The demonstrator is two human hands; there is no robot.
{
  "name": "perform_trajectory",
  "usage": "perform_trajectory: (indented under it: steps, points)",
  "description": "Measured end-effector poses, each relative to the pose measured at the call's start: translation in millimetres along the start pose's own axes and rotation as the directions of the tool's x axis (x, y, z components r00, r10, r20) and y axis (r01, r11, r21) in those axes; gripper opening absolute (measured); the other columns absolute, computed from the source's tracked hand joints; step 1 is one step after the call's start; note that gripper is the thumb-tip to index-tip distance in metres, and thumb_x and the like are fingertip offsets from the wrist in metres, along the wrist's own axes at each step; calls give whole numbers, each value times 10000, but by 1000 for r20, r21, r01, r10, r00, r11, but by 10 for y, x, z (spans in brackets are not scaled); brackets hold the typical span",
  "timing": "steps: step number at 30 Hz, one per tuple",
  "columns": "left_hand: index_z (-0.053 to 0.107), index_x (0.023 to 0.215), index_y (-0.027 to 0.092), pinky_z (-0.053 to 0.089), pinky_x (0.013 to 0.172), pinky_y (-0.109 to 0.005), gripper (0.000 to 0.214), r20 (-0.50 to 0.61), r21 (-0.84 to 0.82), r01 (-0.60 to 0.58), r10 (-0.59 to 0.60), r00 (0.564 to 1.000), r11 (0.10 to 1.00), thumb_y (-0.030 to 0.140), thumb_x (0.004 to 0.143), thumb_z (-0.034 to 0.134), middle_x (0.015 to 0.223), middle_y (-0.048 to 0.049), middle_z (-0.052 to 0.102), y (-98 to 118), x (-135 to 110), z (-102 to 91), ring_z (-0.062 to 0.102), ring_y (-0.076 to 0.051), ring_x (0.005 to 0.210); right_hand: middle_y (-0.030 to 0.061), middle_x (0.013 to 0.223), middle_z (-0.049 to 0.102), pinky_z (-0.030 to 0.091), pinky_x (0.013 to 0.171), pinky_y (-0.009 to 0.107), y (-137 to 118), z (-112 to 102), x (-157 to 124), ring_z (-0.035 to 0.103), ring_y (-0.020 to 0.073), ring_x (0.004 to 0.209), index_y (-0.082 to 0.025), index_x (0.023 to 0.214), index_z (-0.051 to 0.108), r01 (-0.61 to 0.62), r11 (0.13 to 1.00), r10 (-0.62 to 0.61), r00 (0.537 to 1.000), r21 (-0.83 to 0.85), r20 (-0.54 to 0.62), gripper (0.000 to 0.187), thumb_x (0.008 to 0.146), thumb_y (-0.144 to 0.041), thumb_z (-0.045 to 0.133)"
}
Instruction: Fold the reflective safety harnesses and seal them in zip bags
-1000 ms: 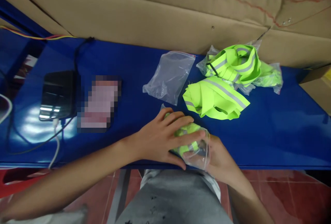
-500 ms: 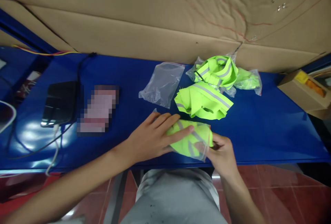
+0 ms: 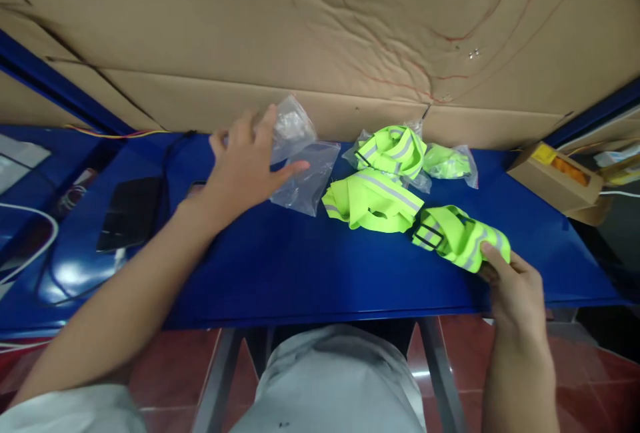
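Note:
My right hand (image 3: 515, 283) grips a folded neon-yellow reflective belt (image 3: 463, 236) with grey stripes by its right end. A black buckle shows at the belt's left end. My left hand (image 3: 245, 163) is raised over the left-middle of the table, fingers spread. Just beyond its fingertips is a crumpled clear plastic bag (image 3: 293, 127); whether they touch I cannot tell. Another clear zip bag (image 3: 313, 176) lies flat below it. Between my hands lies a loose reflective strap bundle (image 3: 375, 201), with a second bundle (image 3: 395, 153) on plastic behind it.
A bagged yellow bundle (image 3: 450, 163) lies at the back right. Further right stands an open cardboard box (image 3: 555, 176) with orange and yellow contents. On the left are a black device (image 3: 129, 213) and cables. A cardboard-covered wall (image 3: 225, 39) rises behind the blue table (image 3: 320, 279).
The yellow belt is out of its clear bag and has moved right in my right hand. My left hand has let go of it and moved up and left, beside the crumpled bag.

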State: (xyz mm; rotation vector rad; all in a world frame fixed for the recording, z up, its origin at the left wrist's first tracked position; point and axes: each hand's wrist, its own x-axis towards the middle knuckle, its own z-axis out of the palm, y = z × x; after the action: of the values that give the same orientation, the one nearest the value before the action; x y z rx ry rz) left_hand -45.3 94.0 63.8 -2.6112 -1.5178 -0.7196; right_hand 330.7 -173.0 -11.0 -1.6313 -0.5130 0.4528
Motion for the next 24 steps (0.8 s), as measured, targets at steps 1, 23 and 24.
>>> perform_trajectory:
  steps: [1,23,24]
  points:
    - [309,1639,181,261,1239,-661,864,22,-36,-41,42,999,998,665,972,570,1682,-165,354,83,68,37,367,-407,1519,-33,571,492,330,447,249,39,-8,32,414,75,501,-160,750,728,3,1000,-3,1000,-1,-22,309,727,-405,916]
    - [513,996,166,546,689,-158,390,-265,-789,-74,-229,937,610,394,873,804,967,94,640,396,902,281,619,-29,789,124,1511,602,436,1203,516,-690,1070,-579,539,289,1441,-254,1499,554,817,575,-611,459,-37,644,446,1054,-282,554]
    - [484,976,180,557,660,-160,429,-305,-818,-96,-286,909,567,424,860,818,941,103,614,391,783,172,618,-25,764,125,1488,620,460,1188,490,-708,1161,-560,564,272,1415,-243,1485,563,757,654,-570,485,9,663,428,1062,-309,549]
